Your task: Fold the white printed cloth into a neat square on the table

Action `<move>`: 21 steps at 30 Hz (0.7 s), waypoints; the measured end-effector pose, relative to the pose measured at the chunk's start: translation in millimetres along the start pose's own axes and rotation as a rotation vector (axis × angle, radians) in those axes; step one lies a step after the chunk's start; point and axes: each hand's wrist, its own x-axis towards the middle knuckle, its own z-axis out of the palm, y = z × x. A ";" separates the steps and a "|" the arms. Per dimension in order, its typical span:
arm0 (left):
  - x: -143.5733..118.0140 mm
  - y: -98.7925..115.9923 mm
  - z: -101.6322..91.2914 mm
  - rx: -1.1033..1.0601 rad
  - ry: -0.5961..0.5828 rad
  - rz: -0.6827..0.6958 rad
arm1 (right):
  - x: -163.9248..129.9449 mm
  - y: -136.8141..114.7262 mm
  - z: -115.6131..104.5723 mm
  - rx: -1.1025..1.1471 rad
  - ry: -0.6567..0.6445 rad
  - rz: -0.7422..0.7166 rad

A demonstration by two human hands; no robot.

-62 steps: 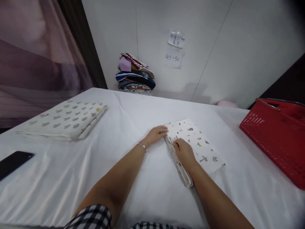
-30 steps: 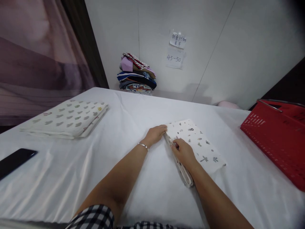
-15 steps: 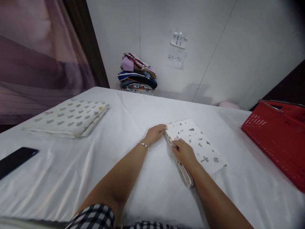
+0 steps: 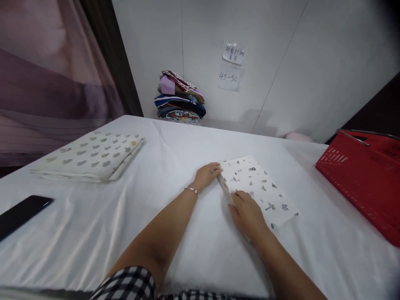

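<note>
A folded white cloth (image 4: 259,183) with small grey plant prints lies at a slant on the white-covered table (image 4: 175,162). At its far left corner, my left hand (image 4: 206,174) pinches the folded edge between thumb and fingers. Lower along that same edge, my right hand (image 4: 248,212) grips the layers, fingers on top and thumb at the side. The right hand and forearm hide the near end of the fold. A thin bracelet (image 4: 191,190) circles my left wrist.
Another folded printed cloth (image 4: 93,156) lies at the left, with a black phone (image 4: 25,214) in front of it. A red plastic basket (image 4: 362,179) stands at the right. Behind the table rises a pile of folded fabrics (image 4: 181,100), beside paper notes (image 4: 230,78) on the wall.
My right hand has slid down along the folded edge toward me, and the layers there are pressed closer together. My left hand has shifted slightly right, still at the corner.
</note>
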 end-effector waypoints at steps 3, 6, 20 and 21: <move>-0.4 0.7 3.1 0.000 0.026 -0.023 | -30.8 4.7 13.9 -0.001 0.144 -0.073; -0.8 0.0 7.0 0.005 0.044 -0.014 | -62.3 11.7 27.4 -0.041 0.244 -0.163; -7.4 0.1 8.6 0.063 0.032 0.034 | -123.7 30.5 7.3 0.208 0.233 -0.113; -7.3 -0.5 8.9 0.061 0.036 0.034 | -126.7 36.3 5.2 0.283 0.251 -0.021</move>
